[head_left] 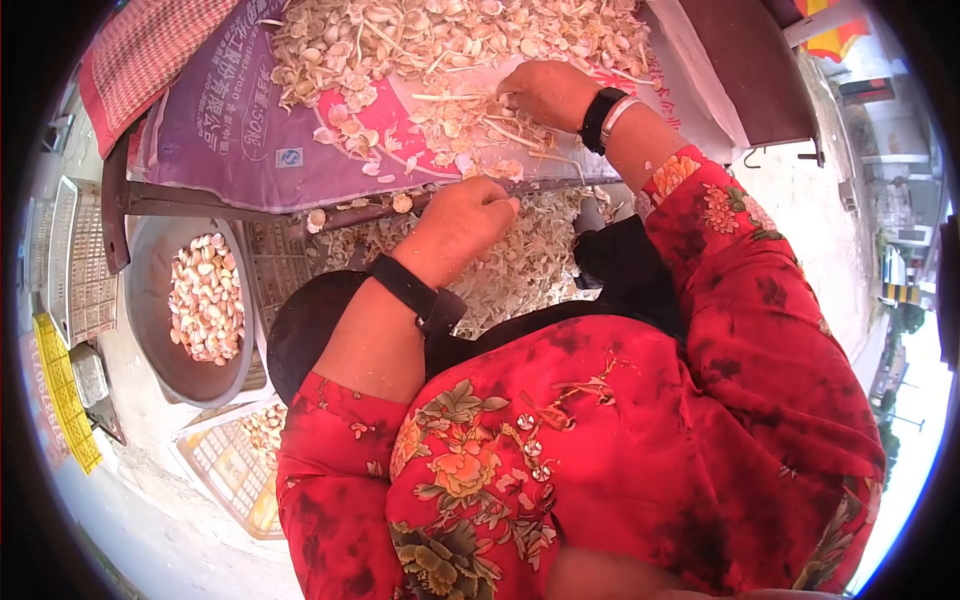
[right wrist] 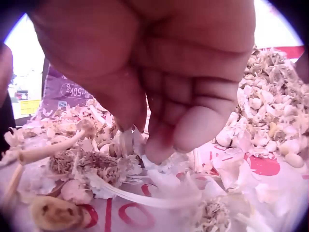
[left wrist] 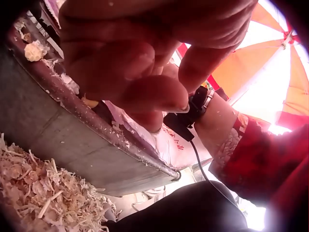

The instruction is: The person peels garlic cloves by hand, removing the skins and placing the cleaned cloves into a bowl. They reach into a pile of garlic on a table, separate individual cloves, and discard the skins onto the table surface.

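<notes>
My right hand (head_left: 548,92) reaches down onto the sacking at the near side of a garlic heap (head_left: 400,40). In the right wrist view its thumb and bent fingers (right wrist: 198,128) stand apart, the tips right at loose garlic skins (right wrist: 120,159). Pale scraps overlap the thumb tip, and a strip of skin below is blurred. My left hand (head_left: 462,228) hovers by the table's near edge, its fingers loosely curled. In the left wrist view nothing shows between those fingers (left wrist: 159,94). A bit of garlic (left wrist: 34,51) lies on the edge beside it.
The garlic lies on a purple and pink printed sack (head_left: 220,130). Skins and stalks (head_left: 525,265) pile up below the table edge. On the left stand a grey basin (head_left: 140,300) of cloves, a shallow basket (head_left: 215,465) with more cloves, and a white crate (head_left: 85,260).
</notes>
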Tool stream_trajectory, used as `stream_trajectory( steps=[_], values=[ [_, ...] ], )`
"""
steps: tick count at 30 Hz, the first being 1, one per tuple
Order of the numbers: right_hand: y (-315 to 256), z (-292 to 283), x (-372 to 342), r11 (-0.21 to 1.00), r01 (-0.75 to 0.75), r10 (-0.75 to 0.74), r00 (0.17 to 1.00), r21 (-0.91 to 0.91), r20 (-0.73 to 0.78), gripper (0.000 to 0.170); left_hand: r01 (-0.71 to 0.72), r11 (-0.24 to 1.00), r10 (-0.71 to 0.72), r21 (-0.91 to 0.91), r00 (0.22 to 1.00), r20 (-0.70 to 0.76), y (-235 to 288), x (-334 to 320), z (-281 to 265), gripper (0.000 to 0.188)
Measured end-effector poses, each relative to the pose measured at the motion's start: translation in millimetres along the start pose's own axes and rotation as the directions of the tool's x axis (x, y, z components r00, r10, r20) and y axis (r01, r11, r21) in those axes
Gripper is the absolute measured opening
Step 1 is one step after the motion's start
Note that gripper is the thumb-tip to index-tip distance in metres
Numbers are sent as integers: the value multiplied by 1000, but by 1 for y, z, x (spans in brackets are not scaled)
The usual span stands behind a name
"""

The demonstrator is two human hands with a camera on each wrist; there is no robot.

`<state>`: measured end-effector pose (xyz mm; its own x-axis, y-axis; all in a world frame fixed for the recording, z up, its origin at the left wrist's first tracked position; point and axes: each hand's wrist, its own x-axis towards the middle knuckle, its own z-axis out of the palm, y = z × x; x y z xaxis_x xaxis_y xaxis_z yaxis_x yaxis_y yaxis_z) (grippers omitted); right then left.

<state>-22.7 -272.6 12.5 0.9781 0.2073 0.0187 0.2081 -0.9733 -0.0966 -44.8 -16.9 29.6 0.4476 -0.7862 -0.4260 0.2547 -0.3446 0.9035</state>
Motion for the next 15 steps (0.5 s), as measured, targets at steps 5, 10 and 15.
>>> stream_trajectory(
  steps=[5,10,15],
  values=[
    [2,3,9,998,61,-62,997,23,44,21,-28,998,26,-51,998,-50,2,8,-5,27],
    [13,1,-1,797,-322,363,932,511,20,23,-6,989,-11,-149,994,-110,13,11,-7,24],
    [-21,-34,-23,247,-387,497,838,889,226,27,-74,973,31,-219,981,-193,12,21,-3,25]
  ],
)
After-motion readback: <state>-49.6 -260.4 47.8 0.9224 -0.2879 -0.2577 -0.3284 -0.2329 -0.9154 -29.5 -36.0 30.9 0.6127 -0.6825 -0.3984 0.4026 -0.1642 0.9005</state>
